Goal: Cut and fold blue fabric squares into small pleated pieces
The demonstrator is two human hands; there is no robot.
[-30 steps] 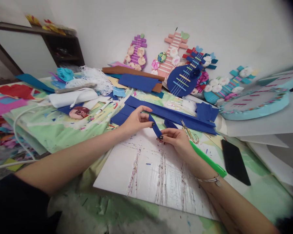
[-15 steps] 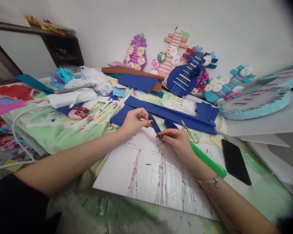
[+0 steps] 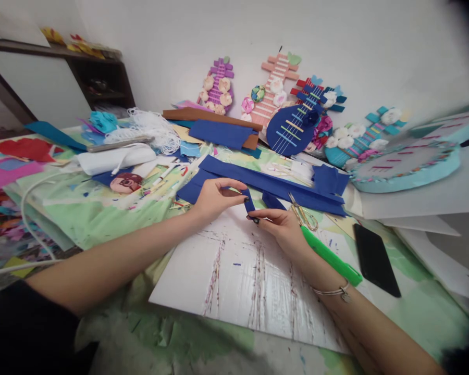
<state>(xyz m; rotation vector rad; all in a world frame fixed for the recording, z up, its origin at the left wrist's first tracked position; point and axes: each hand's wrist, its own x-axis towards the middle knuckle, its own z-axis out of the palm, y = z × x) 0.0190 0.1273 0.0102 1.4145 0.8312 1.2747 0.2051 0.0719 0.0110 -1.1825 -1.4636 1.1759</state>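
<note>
A short strip of dark blue crepe paper point(image 3: 249, 204) is stretched between my two hands. My left hand point(image 3: 222, 199) pinches its upper end between thumb and fingertips. Lower and to the right, my right hand point(image 3: 279, 225) pinches the other end. Both hands are held over the far part of a white board point(image 3: 238, 276) scored with rough, glue-like lines. Just beyond the hands lie a long folded piece of blue crepe paper point(image 3: 273, 182) and a smaller blue scrap point(image 3: 272, 200). Gold-handled scissors point(image 3: 305, 214) rest beside my right hand.
A green cutter-like tool point(image 3: 332, 256) and a black phone point(image 3: 376, 259) lie to the right. Paper lutes, one of them blue point(image 3: 291, 130), lean on the wall. White string point(image 3: 152, 127), a white power strip point(image 3: 115, 158) and paper scraps crowd the left.
My hands have drawn closer together, so less of the blue strip shows between them. My left fingers have shifted their pinch slightly.
</note>
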